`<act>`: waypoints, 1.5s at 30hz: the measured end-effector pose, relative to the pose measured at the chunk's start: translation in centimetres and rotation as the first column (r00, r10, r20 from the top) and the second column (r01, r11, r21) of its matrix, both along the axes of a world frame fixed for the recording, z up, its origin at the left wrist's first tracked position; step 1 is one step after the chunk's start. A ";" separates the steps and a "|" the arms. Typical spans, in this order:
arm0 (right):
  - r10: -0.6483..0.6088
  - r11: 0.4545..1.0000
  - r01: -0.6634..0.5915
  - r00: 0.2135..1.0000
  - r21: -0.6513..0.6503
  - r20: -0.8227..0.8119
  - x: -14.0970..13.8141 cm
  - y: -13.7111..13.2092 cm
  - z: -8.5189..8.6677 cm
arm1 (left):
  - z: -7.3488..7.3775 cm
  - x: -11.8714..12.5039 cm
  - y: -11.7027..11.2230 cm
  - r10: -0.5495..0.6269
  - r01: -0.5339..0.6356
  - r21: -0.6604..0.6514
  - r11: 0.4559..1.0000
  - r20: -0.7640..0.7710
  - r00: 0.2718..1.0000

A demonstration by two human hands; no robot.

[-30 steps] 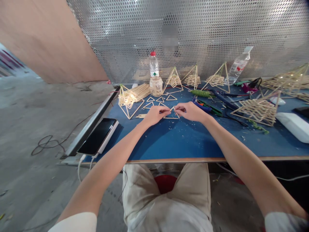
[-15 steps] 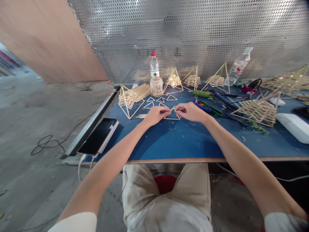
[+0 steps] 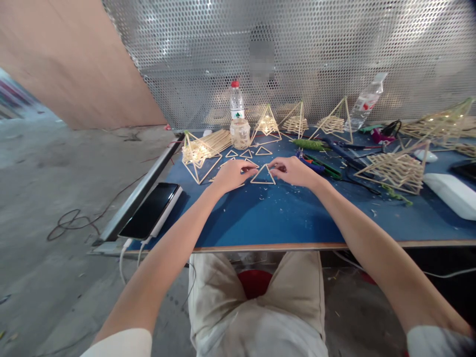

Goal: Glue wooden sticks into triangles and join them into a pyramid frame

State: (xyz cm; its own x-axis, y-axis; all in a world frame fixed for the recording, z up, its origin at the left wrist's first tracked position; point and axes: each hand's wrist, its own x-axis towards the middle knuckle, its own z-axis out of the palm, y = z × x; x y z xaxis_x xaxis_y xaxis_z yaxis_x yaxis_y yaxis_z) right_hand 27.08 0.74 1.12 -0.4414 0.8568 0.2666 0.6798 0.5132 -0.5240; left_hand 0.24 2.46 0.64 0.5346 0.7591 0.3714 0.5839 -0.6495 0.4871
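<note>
A triangle of thin wooden sticks (image 3: 263,183) lies on the blue tabletop between my hands, its three sides meeting at the corners. At its upper right side, the thumb and index finger of my right hand (image 3: 290,171) close about the stick near the top corner. Just left of the triangle is my left hand (image 3: 234,174), thumb and fingers slightly apart and holding nothing visible. Smaller stick triangles (image 3: 246,154) lie beyond the hands. Under and beside my left hand are loose sticks, partly hidden.
Stick pyramids (image 3: 199,153), some lit, stand along the back and right. A bottle (image 3: 237,104), a jar (image 3: 240,135) and a bundle of sticks (image 3: 222,141) are behind. Green-handled pliers (image 3: 327,169) lie right; a phone (image 3: 151,210) rests at the left edge.
My left hand has let go of the triangle's upper left side and moved left. The triangle's top corner shows more clearly. My right hand has hardly moved.
</note>
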 end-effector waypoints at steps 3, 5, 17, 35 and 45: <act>-0.065 0.998 0.065 0.998 0.023 0.026 0.4 0.4 0.1 | 1.0 -0.5 -0.4 0.068 -0.069 -0.011 0.998 -0.079 0.995; -0.074 0.997 0.073 0.997 0.031 0.037 0.7 0.6 0.0 | 1.1 -0.7 -0.4 0.081 -0.084 -0.014 0.996 -0.123 0.989; 0.048 0.996 -0.064 0.969 0.057 0.243 1.4 1.5 -0.8 | 0.5 -1.6 0.4 -0.025 0.042 0.052 0.998 -0.308 0.951; 0.154 0.986 -0.133 0.957 -0.097 0.246 2.4 2.1 -0.6 | -0.9 -0.8 0.8 -0.185 0.196 0.005 0.981 -0.313 0.932; 0.158 0.986 -0.136 0.956 -0.101 0.248 2.4 2.3 -0.9 | -1.4 -0.4 1.2 -0.197 0.205 0.008 0.979 -0.254 0.947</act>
State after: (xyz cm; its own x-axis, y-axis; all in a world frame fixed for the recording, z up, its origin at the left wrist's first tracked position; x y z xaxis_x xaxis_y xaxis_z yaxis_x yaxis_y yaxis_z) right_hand 29.47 3.04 0.26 -0.6081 0.7916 0.0607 0.7164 0.5800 -0.3878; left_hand -0.12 3.71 -0.73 0.7536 0.6159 0.2295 0.5400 -0.7792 0.3182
